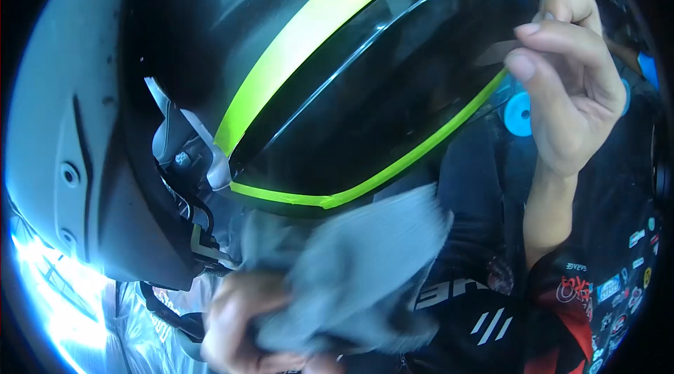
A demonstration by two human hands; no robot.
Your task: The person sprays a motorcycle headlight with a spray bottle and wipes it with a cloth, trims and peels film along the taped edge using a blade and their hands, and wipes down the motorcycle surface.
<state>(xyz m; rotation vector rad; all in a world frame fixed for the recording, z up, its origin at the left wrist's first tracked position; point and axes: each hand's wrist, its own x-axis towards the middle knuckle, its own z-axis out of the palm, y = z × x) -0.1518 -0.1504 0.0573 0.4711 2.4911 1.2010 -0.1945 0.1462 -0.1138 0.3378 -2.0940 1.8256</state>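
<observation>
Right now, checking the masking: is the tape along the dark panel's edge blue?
No, the tape bordering the dark panel is bright yellow-green, not blue.

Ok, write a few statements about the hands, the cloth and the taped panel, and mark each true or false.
1. The left hand grips a grey cloth. True.
2. The tape edging the glossy black panel is red. False: it is bright yellow-green.
3. The right hand is raised at the panel's upper right end. True.
4. The right hand holds the cloth. False: the cloth is in the left hand, lower down.
5. The cloth looks blurred. True.
</observation>
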